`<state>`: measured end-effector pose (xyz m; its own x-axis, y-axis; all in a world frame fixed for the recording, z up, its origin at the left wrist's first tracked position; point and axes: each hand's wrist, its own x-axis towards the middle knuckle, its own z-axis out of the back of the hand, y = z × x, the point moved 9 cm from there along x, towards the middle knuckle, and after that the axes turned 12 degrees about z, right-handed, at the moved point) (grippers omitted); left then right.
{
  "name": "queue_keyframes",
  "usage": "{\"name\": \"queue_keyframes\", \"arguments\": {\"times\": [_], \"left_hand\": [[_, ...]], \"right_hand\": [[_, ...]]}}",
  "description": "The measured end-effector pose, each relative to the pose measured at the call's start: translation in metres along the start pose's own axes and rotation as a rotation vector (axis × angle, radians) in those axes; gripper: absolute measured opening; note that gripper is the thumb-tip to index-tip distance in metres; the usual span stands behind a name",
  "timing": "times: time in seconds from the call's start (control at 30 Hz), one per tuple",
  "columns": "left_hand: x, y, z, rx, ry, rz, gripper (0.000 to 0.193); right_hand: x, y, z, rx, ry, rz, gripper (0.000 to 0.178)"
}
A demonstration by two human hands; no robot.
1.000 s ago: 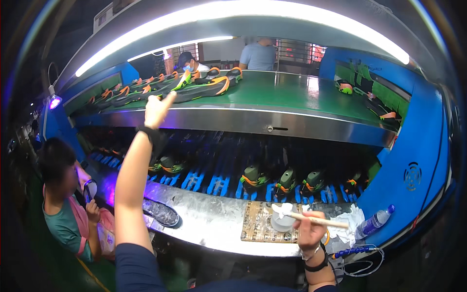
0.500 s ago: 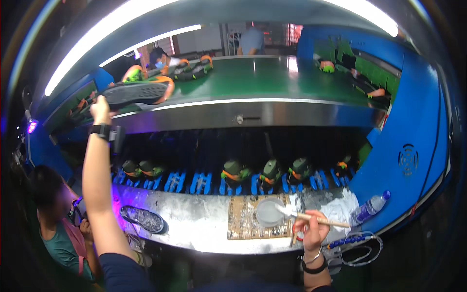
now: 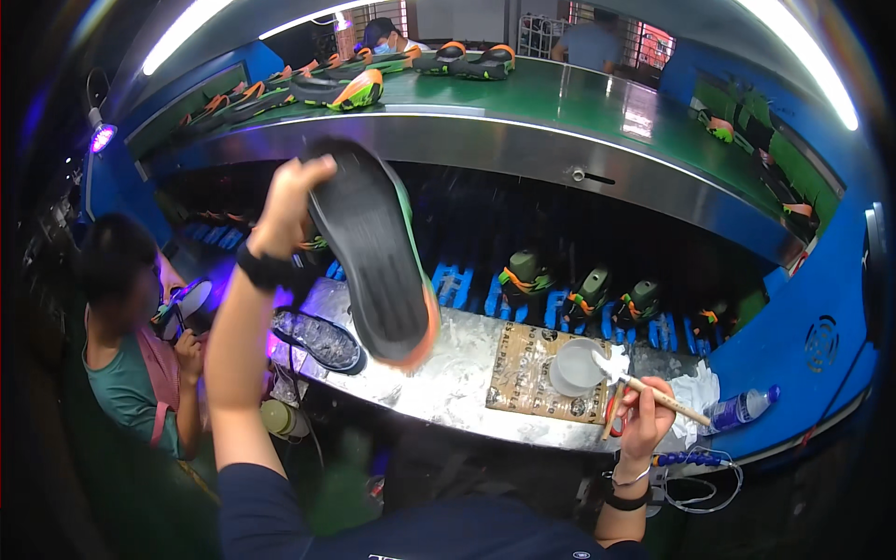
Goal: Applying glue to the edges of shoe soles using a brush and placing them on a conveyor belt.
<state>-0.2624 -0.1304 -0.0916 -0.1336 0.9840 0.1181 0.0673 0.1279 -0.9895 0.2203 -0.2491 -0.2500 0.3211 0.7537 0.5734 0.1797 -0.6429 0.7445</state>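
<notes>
My left hand point(image 3: 289, 210) grips a black shoe sole point(image 3: 373, 252) with green and orange edges by its upper end. The sole hangs upright above the bench, its broad dark face toward me and its orange end low. My right hand point(image 3: 644, 418) is closed around the wooden handle of a brush point(image 3: 670, 399) with white bristles. Beside the bristles stands a round translucent bowl point(image 3: 576, 369) on a brown taped board point(image 3: 513, 373). A second stick and something red show by my right fingers; I cannot tell whether they are held. Another dark sole point(image 3: 319, 342) lies on the bench, left.
Beyond the bench point(image 3: 457, 401), shoe uppers point(image 3: 527, 271) sit on blue racks. Above runs a green conveyor point(image 3: 560, 93) carrying several soles point(image 3: 345, 91). A bottle point(image 3: 742, 409) and white cloth point(image 3: 695, 387) lie right. A co-worker point(image 3: 131, 345) handles a shoe part at left.
My left hand has brought the sole from the conveyor's edge toward me, turning it from level to upright. My right hand keeps the brush near the bowl. The view has shifted.
</notes>
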Motion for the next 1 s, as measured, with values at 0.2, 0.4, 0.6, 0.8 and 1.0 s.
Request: {"name": "queue_keyframes", "arguments": {"times": [0.2, 0.4, 0.6, 0.8, 1.0], "left_hand": [[-0.118, 0.146, -0.087, 0.226, 0.192, 0.129, 0.019], [-0.178, 0.253, -0.087, -0.596, 0.358, 0.676, 0.037], [-0.237, 0.270, -0.103, -0.958, 0.777, 0.831, 0.071], [-0.256, 0.275, -0.099, -0.695, 0.865, 0.874, 0.071], [-0.194, 0.279, -0.060, -0.405, 0.391, 0.617, 0.072]], "right_hand": [[0.019, -0.009, -0.010, -0.121, 0.102, 0.011, 0.013], [0.034, -0.039, 0.001, -0.235, 0.158, -0.145, 0.012], [0.029, -0.078, 0.011, -0.491, 0.227, -0.288, 0.013], [0.025, -0.106, 0.019, -0.590, 0.299, -0.247, 0.016], [0.023, -0.114, 0.027, -0.739, 0.374, -0.255, 0.015]]}}
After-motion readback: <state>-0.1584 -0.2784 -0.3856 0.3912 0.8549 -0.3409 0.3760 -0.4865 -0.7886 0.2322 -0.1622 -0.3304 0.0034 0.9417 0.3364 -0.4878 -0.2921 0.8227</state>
